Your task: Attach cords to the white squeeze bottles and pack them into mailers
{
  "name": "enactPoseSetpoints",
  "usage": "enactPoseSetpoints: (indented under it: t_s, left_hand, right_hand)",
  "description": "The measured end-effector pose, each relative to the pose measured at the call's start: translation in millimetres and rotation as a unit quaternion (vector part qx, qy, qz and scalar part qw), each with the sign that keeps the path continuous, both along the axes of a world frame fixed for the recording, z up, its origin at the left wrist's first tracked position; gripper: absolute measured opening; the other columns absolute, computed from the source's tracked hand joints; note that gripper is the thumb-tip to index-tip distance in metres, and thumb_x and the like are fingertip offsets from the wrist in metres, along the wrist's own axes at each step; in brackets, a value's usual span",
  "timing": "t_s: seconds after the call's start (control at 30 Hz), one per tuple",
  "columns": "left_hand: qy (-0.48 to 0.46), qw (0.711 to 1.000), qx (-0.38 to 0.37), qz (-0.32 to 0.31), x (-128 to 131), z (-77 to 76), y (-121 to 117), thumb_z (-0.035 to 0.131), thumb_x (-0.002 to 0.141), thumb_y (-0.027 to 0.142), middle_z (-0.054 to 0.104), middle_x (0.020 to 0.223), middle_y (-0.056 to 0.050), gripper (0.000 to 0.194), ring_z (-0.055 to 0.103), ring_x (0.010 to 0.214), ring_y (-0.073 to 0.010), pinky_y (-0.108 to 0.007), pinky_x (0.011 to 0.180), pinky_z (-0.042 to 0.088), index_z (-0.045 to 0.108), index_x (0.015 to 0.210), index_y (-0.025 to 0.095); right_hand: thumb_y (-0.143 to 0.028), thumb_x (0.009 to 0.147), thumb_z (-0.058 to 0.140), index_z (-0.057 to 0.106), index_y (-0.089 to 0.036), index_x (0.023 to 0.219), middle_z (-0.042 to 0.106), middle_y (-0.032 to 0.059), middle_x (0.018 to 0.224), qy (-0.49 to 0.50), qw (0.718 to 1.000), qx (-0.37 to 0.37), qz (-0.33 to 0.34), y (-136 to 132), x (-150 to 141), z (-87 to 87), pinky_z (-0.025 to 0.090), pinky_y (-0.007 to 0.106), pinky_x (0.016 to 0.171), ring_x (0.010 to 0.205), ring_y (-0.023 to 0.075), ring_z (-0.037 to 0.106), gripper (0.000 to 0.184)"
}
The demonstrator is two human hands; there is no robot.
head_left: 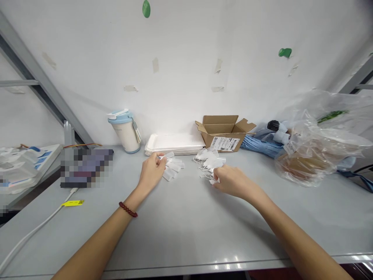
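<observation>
Two small heaps of white tags lie on the grey table (pixel 186 217), with my hands at them. My left hand (pixel 150 172), a dark red bead bracelet (pixel 128 209) on its wrist, pinches the edge of the left heap of flat white tags (pixel 173 166). My right hand (pixel 231 181) curls its fingertips into the near side of a tangled heap of white tags on strings (pixel 207 163). Part of each heap is hidden under the fingers.
Along the white wall stand a blue-lidded cream tumbler (pixel 125 132), a stack of white foam trays (pixel 174 144) and an open cardboard box (pixel 223 132). A clear plastic bag (pixel 309 151) lies over blue cloth (pixel 262 144) at right. A white cable (pixel 35 233) runs along the left.
</observation>
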State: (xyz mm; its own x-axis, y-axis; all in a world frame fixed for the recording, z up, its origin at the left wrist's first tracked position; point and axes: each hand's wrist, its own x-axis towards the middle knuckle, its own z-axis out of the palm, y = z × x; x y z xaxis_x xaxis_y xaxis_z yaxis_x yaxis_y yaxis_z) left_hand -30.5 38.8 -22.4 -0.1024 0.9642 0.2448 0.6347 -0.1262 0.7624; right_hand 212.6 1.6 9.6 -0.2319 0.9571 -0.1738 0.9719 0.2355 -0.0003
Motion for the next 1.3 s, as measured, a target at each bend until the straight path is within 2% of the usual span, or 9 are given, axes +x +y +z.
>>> enactPoseSetpoints:
  t_s: [0.17, 0.47, 0.77, 0.93, 1.1, 1.23, 1.3]
  left_hand:
    - [-0.002, 1.0, 0.001, -0.011, 3.4, 0.8, -3.1, 0.045, 0.08, 0.038, 0.06, 0.058, 0.001, 0.033, 0.054, 0.053, -0.0162, -0.026, 0.055, 0.039, 0.057, 0.101, 0.015]
    - [-0.007, 1.0, 0.005, -0.021, 4.4, -1.6, -4.1, 0.045, 0.081, 0.04, 0.058, 0.056, 0.003, 0.033, 0.051, 0.05, -0.0148, -0.025, 0.053, 0.037, 0.057, 0.1, 0.016]
    - [-0.019, 0.999, 0.004, -0.028, 5.5, -1.8, -5.0, 0.045, 0.08, 0.04, 0.056, 0.055, 0.003, 0.032, 0.05, 0.049, -0.0142, -0.025, 0.052, 0.037, 0.057, 0.097, 0.016]
    - [-0.028, 0.999, 0.0, -0.039, 7.9, -0.4, -7.9, 0.045, 0.08, 0.04, 0.055, 0.054, 0.003, 0.031, 0.047, 0.047, -0.0129, -0.024, 0.05, 0.036, 0.057, 0.097, 0.016]
    - [-0.061, 0.995, -0.017, -0.078, 11.0, 0.9, -10.3, 0.048, 0.079, 0.041, 0.054, 0.055, 0.003, 0.029, 0.048, 0.046, -0.0123, -0.024, 0.049, 0.037, 0.059, 0.087, 0.017]
    - [-0.115, 0.981, -0.083, -0.129, 14.2, 0.5, -10.3, 0.051, 0.076, 0.042, 0.053, 0.056, 0.003, 0.028, 0.045, 0.043, -0.01, -0.023, 0.047, 0.037, 0.06, 0.075, 0.016]
    - [-0.141, 0.969, -0.117, -0.163, 15.6, 1.3, -11.2, 0.053, 0.076, 0.042, 0.054, 0.058, 0.002, 0.029, 0.044, 0.043, -0.0083, -0.022, 0.045, 0.035, 0.061, 0.077, 0.014]
  right_hand:
    - [-0.024, 0.077, 0.059, 0.063, -0.017, 0.09, 0.064, 0.0073, 0.079, 0.019, 1.0, 0.009, 0.005, 0.1, 0.8, -0.7, 0.027, 0.026, 0.052, 0.069, 0.0192, 0.059, 0.015]
    - [-0.021, 0.076, 0.058, 0.064, -0.016, 0.08, 0.065, 0.0099, 0.084, -0.014, 1.0, 0.001, 0.0, -1.2, -1.7, 3.6, 0.029, 0.026, 0.054, 0.074, 0.02, 0.059, 0.009]
    - [-0.019, 0.074, 0.055, 0.065, -0.014, 0.083, 0.066, 0.0105, 0.086, -0.023, 0.999, -0.004, 0.046, -3.3, -2.2, -2.0, 0.026, 0.026, 0.053, 0.075, 0.0205, 0.06, 0.014]
    - [-0.014, 0.071, 0.052, 0.065, -0.015, 0.079, 0.065, 0.0094, 0.081, -0.015, 0.997, 0.0, 0.072, -4.0, -3.3, -3.2, 0.025, 0.025, 0.051, 0.068, 0.0176, 0.057, 0.015]
    - [-0.016, 0.075, 0.05, 0.061, -0.015, 0.067, 0.059, 0.0044, 0.065, 0.076, 0.992, 0.038, 0.09, -3.6, -7.6, -4.7, 0.024, 0.025, 0.051, 0.057, 0.0127, 0.048, 0.013]
    - [-0.021, 0.077, 0.053, 0.06, -0.015, 0.074, 0.056, 0.0027, 0.073, 0.18, 0.97, 0.107, 0.124, -1.8, -11.7, -9.3, 0.029, 0.023, 0.056, 0.061, 0.0111, 0.045, 0.009]
    - [-0.021, 0.078, 0.052, 0.06, -0.015, 0.078, 0.054, 0.0022, 0.075, 0.212, 0.959, 0.124, 0.141, -1.7, -13.7, -13.1, 0.031, 0.022, 0.058, 0.062, 0.011, 0.044, 0.009]
